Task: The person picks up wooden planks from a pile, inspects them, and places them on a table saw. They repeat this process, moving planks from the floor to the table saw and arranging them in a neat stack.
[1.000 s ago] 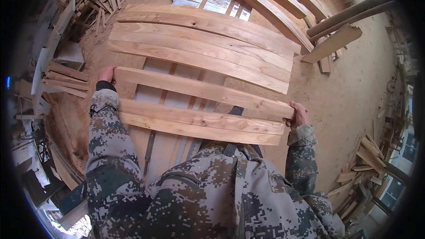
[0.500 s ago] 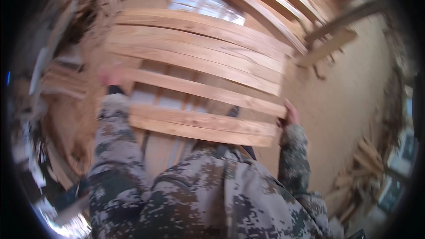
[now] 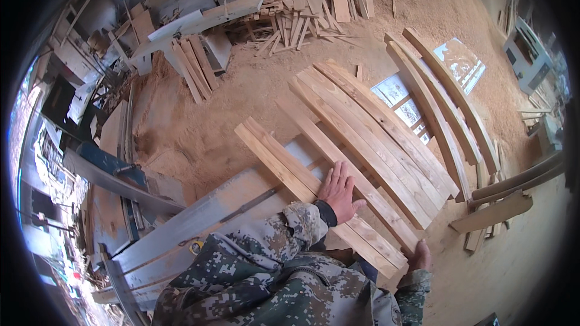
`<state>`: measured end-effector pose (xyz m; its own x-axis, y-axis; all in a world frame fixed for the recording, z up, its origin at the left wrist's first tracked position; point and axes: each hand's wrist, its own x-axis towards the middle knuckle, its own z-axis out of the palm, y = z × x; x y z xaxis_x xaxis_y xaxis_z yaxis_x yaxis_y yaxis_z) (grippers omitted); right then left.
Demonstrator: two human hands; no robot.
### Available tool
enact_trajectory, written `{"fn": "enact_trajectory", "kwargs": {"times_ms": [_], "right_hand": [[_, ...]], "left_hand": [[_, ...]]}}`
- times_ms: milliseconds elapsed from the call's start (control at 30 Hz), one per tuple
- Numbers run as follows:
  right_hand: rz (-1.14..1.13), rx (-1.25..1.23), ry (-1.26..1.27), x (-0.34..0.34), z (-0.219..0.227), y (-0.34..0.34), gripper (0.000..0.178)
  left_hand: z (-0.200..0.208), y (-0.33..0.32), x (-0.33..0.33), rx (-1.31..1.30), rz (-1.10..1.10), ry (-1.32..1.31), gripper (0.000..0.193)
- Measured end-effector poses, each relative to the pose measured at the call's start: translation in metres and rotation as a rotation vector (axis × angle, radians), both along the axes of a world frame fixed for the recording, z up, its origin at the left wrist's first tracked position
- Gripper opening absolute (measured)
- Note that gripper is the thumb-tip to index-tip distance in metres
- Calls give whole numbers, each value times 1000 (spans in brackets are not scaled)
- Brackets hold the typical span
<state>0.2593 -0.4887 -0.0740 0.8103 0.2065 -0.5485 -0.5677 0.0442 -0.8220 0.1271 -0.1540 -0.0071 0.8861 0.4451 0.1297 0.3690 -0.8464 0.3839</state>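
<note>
My left hand [image 3: 339, 194] lies with outstretched fingers across a single narrow wooden board [image 3: 379, 208], its fingertips on the board's near edge. At that board's right end, my right hand [image 3: 421, 256] is closed around the tip, its fingers partly hidden. Closer to my body, a pair of boards [image 3: 275, 157] lies side by side under my left wrist. On the far side, several boards [image 3: 377, 142] sit edge to edge, with a gap between them and the single one. A grey metal-topped bench [image 3: 199, 223] shows beneath the boards.
Long beams [image 3: 444, 105] stand out beyond the boards at the right. Piled offcuts [image 3: 284, 9] and a leaning bundle of boards [image 3: 194, 66] lie farther back amid sawdust. A yellow tape measure [image 3: 196, 246] rests on the bench. A rough slab [image 3: 492, 211] juts in at the right.
My left hand has left the single board's left end and now lies near its middle. The right hand stays at the right end. The view has swung left.
</note>
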Motion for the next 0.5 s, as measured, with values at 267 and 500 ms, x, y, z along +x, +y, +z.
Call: {"fn": "enact_trajectory", "kwargs": {"times_ms": [267,500], "right_hand": [[280,246,135,21,-6,-8,21],[347,292,253,72,0,-56,27]], "left_hand": [[10,-104,11,-29,-1,68,65],[28,-227,0,-284,135,-261,60]]}}
